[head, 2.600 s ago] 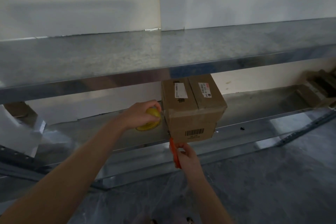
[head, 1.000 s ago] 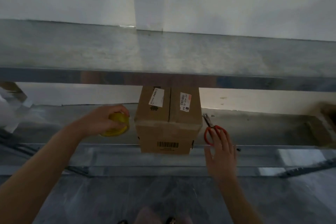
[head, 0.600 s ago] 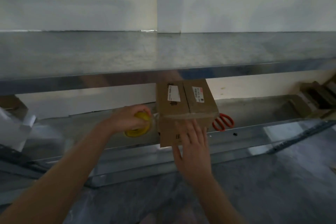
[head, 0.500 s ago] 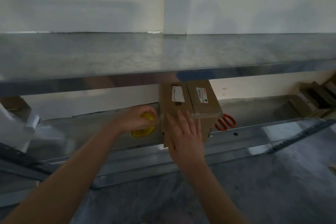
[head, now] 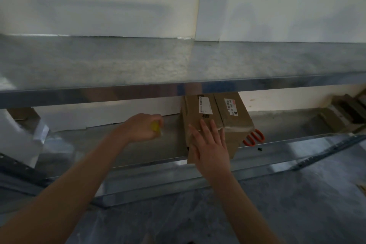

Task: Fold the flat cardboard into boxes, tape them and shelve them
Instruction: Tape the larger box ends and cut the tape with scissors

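A brown cardboard box (head: 223, 117) with two white labels on top stands on the lower metal shelf (head: 293, 125), its front hanging slightly over the edge. My right hand (head: 210, 144) lies flat, fingers spread, on the box's front top corner and front face. My left hand (head: 141, 128) is closed around a yellow tape roll (head: 155, 126), left of the box and apart from it. Clear tape (head: 235, 129) lies across the box's front top edge. Orange-handled scissors (head: 254, 137) lie on the shelf right of the box, partly hidden behind it.
An upper metal shelf (head: 178, 65) overhangs the box closely. Flat cardboard pieces (head: 344, 113) lean at the far right of the lower shelf. White sheet material (head: 17, 140) sits at far left. A small black bit (head: 259, 149) lies near the shelf edge. Below is grey floor.
My right hand let go of the scissors, which now lie on the shelf, and moved onto the box's front. My left hand pulled the tape roll leftward, away from the box.
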